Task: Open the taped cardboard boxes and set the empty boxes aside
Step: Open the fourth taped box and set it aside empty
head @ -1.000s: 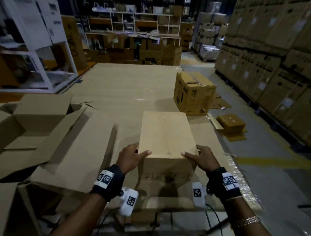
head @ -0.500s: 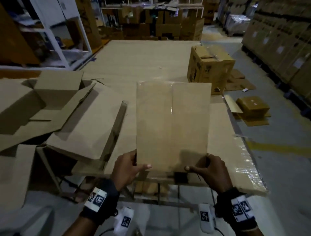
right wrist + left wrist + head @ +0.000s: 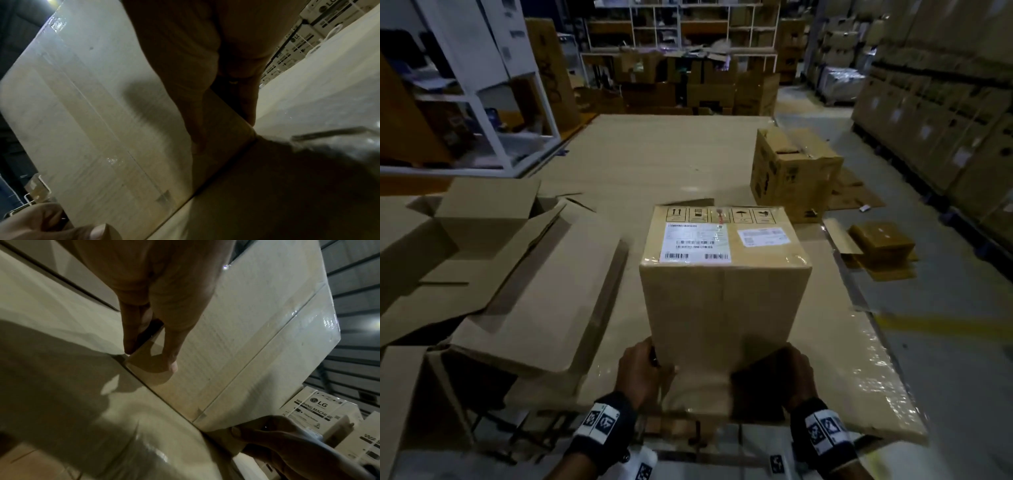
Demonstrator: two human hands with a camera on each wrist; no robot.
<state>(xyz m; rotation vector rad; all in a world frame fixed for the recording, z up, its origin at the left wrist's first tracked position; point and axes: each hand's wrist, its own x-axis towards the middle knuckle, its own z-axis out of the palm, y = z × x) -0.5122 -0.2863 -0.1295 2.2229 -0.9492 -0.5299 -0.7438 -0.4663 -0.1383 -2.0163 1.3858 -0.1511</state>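
A taped cardboard box (image 3: 724,287) stands on end in the lower middle of the head view, on the cardboard-covered table (image 3: 654,164). Its upward face carries white shipping labels (image 3: 695,242) and a row of handling symbols. The face turned to the camera has a clear tape seam down its middle.

The left hand (image 3: 642,371) grips the box's lower left corner; in the left wrist view the thumb (image 3: 170,344) lies flat on the near face while the fingers (image 3: 131,331) wrap round the edge onto the side. The right hand (image 3: 787,375) grips the lower right corner the same way, thumb on the near face and fingers round the side.

Opened, flattened boxes (image 3: 493,274) lie at the left of the frame. Another brown box (image 3: 791,171) stands at the upper right of the table, well apart from the held one. Stacked cartons (image 3: 945,120) fill the right edge.
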